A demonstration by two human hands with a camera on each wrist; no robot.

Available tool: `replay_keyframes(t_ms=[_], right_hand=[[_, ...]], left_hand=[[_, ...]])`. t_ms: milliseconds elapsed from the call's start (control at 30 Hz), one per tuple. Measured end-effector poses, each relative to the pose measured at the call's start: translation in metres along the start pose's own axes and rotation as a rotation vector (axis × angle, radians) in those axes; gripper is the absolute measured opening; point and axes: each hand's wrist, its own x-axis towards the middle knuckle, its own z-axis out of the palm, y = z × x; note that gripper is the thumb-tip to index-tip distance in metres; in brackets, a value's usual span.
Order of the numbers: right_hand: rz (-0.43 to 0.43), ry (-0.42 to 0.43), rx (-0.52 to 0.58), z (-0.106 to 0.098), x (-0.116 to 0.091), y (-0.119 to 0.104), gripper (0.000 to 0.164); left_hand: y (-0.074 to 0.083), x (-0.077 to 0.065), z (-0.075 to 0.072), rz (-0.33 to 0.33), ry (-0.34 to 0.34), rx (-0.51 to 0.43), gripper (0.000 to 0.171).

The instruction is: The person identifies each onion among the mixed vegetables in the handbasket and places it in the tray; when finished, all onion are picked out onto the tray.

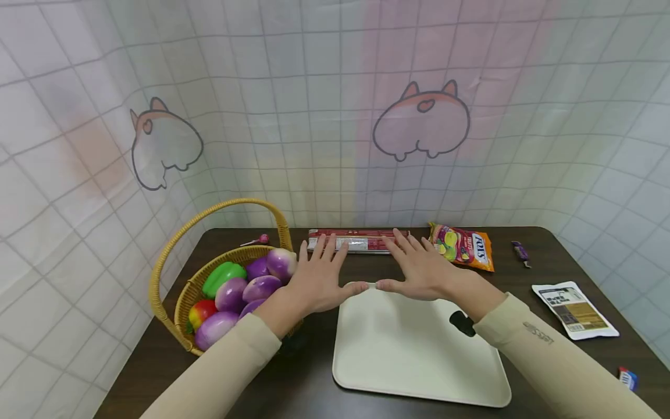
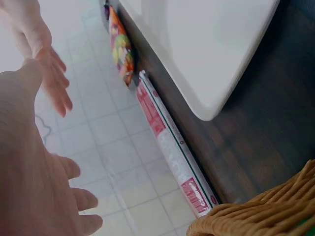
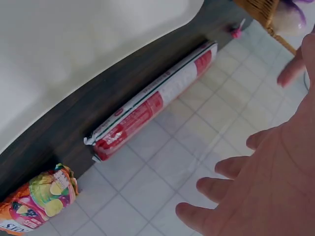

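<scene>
My left hand [image 1: 320, 279] and right hand [image 1: 421, 272] are held out side by side over the far edge of a cream tray [image 1: 413, 349]. Their fingers are straight and spread, the thumb tips pointing at each other and almost meeting. Neither holds anything. Left of my left hand stands a wicker basket [image 1: 180, 308] with purple-and-white vegetables [image 1: 230, 294], a green bell pepper [image 1: 222, 278] and a red-yellow fruit or vegetable [image 1: 202, 314]. Past the fingertips lies a long red-and-white package [image 3: 160, 101]. A Fox's Fruits candy bag [image 1: 463, 245] lies beyond my right hand.
Over on the right are a white-and-brown pouch [image 1: 576, 309], a purple wrapped candy [image 1: 520, 253] and a small red-and-blue packet [image 1: 628, 378]. Behind the basket rim is a pink lollipop [image 1: 263, 239]. A tiled-pattern curtain [image 1: 324, 128] encloses the dark table [image 1: 272, 390].
</scene>
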Motion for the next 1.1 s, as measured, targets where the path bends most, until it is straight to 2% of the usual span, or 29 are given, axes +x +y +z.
replay_keyframes(t_ms=[133, 267, 400, 533, 667, 767, 867, 933, 1000, 1067, 1100], right_hand=[[-0.018, 0.018, 0.026, 0.002, -0.009, 0.0, 0.099], [-0.05, 0.078, 0.091, 0.006, -0.016, 0.0, 0.097], [-0.084, 0.158, 0.151, 0.009, -0.02, -0.003, 0.085], [-0.119, 0.219, 0.178, 0.016, -0.019, -0.01, 0.068], [-0.13, 0.246, 0.234, 0.03, -0.012, -0.023, 0.054], [-0.138, 0.27, 0.312, 0.042, -0.005, -0.036, 0.046], [-0.14, 0.285, 0.413, 0.052, 0.001, -0.05, 0.042], [-0.133, 0.276, 0.486, 0.057, 0.005, -0.059, 0.04], [-0.121, 0.258, 0.561, 0.061, 0.009, -0.069, 0.039], [-0.12, 0.242, 0.628, 0.063, 0.013, -0.079, 0.038], [-0.124, 0.236, 0.66, 0.064, 0.015, -0.084, 0.038]], left_hand=[[0.0, -0.014, 0.002, 0.027, 0.026, -0.007, 0.101], [-0.001, -0.033, 0.0, 0.058, 0.107, -0.047, 0.092], [-0.006, -0.056, -0.004, 0.091, 0.241, -0.141, 0.072], [-0.016, -0.081, -0.006, 0.104, 0.414, -0.263, 0.055], [-0.036, -0.108, -0.005, 0.106, 0.651, -0.395, 0.039], [-0.049, -0.127, -0.007, 0.115, 0.899, -0.496, 0.03], [-0.055, -0.143, -0.015, 0.104, 1.162, -0.582, 0.028], [-0.057, -0.15, -0.021, 0.065, 1.329, -0.634, 0.025], [-0.06, -0.152, -0.023, -0.008, 1.513, -0.679, 0.021], [-0.065, -0.152, -0.022, -0.118, 1.678, -0.694, 0.019], [-0.069, -0.152, -0.021, -0.184, 1.736, -0.692, 0.021]])
